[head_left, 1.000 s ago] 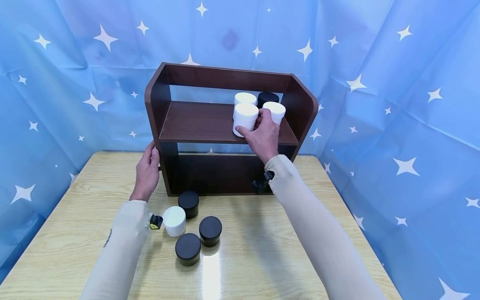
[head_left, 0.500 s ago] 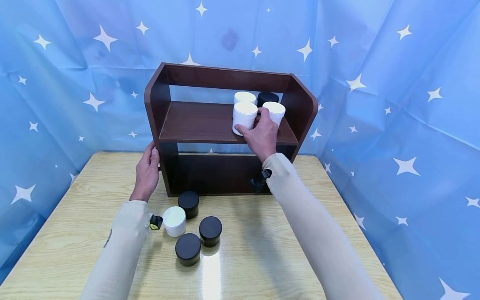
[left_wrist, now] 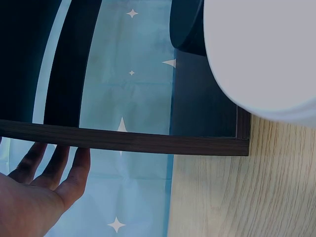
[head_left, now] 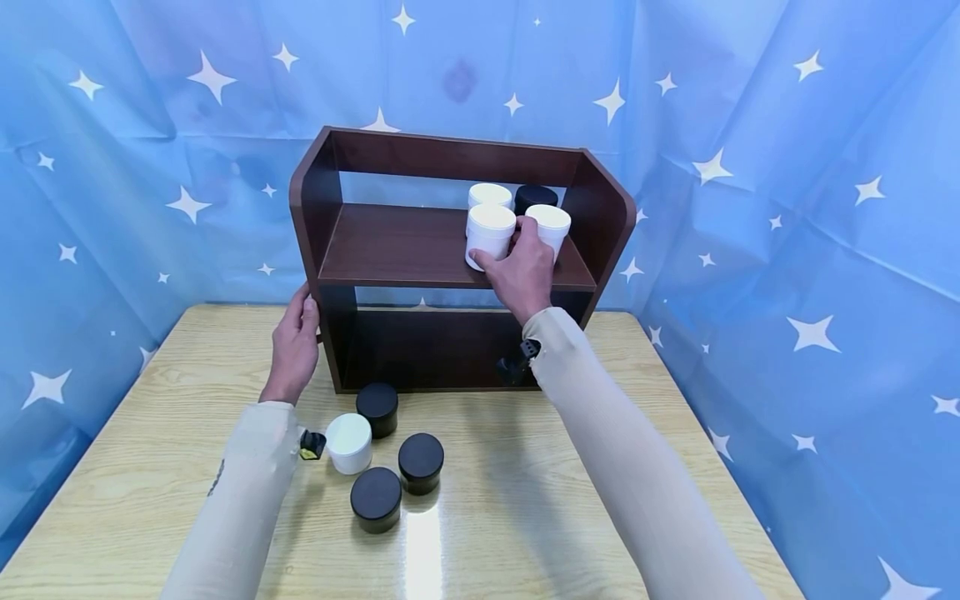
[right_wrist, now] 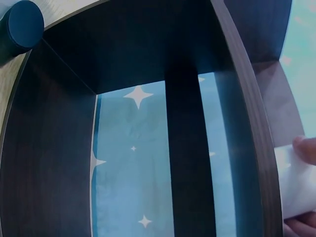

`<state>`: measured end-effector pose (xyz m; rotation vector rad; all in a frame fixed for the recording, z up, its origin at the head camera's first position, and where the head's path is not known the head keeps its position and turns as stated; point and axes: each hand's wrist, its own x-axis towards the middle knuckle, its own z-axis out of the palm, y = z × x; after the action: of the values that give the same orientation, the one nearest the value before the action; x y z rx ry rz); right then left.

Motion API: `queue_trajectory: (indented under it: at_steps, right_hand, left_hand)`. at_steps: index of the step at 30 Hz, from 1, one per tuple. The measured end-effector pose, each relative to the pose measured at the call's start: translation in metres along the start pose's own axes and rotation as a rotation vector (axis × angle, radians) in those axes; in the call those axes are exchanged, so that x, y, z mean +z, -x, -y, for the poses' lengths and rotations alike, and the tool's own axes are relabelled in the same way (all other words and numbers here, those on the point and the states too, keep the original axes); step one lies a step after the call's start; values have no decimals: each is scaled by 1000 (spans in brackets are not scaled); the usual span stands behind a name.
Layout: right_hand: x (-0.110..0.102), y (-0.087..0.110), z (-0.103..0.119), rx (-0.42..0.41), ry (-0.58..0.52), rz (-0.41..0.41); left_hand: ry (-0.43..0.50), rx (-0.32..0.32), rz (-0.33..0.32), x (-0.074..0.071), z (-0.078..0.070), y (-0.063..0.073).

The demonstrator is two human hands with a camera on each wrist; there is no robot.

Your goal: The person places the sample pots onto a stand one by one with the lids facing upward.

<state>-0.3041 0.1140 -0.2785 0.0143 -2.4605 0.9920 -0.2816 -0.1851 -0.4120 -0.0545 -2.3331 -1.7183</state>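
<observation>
On the upper board of a dark brown two-tier shelf (head_left: pixel 405 242), my right hand (head_left: pixel 525 271) grips a white lidded jar (head_left: pixel 490 237) between thumb and fingers. The jar stands upright near the board's front edge. Directly behind it is another white jar (head_left: pixel 489 194). To its right, beyond my fingers, are a third white jar (head_left: pixel 550 223) and a black jar (head_left: pixel 536 197) at the back. My left hand (head_left: pixel 295 346) rests against the outside of the shelf's left side panel, and its fingers (left_wrist: pixel 74 182) reach up to the panel in the left wrist view.
In front of the shelf on the wooden table (head_left: pixel 562 517) stand a white jar (head_left: pixel 349 446) and three black jars, one black jar (head_left: pixel 377 408) close to the shelf's base. A blue star-patterned curtain (head_left: pixel 465 75) hangs behind and at both sides.
My right wrist has shifted slightly left, and the white jar in its grip has moved only a hair backward. The left hand and the other jars have stayed put.
</observation>
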Motion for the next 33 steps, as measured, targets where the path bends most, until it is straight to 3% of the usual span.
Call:
queue_trajectory:
  at_steps: [12,20,28,33]
  right_hand:
    - [0,9,0,-9,18,-21]
    - [-4,25,-4,-10,-53,-63]
    - [-9,55,-10,-78,-197,-145]
    - [-2,80,-14,-162,-442,-167]
  left_hand:
    - [-1,6,1,1,-1,1]
    - [4,10,6,1,-1,1]
    - [2,2,6,1,0,2]
    - [-4,7,3,0,-1,1]
